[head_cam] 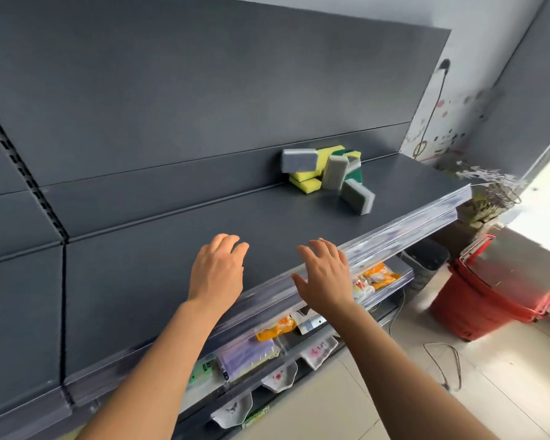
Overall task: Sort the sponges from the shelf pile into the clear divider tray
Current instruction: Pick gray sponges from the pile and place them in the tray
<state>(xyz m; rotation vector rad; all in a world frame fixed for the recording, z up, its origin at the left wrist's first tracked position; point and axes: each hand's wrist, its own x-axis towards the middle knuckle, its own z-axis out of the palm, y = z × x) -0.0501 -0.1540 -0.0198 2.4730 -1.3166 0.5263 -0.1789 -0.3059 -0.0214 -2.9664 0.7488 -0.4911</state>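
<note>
A pile of sponges (326,173) lies at the back right of the dark grey shelf (172,242): several grey ones and yellow ones with green scrub sides. One grey sponge (358,196) sits apart at the front of the pile. My left hand (218,271) hovers over the shelf near its front edge, fingers relaxed and holding nothing. My right hand (326,277) is beside it over the shelf's front lip, fingers spread, also holding nothing. Both hands are well short of the pile. No clear divider tray shows in view.
Lower shelves (267,350) hold packaged goods and small dishes. Stacked red baskets (489,296) stand on the tiled floor at the right. A cable lies on the floor (445,363). The shelf's back panel rises behind the pile.
</note>
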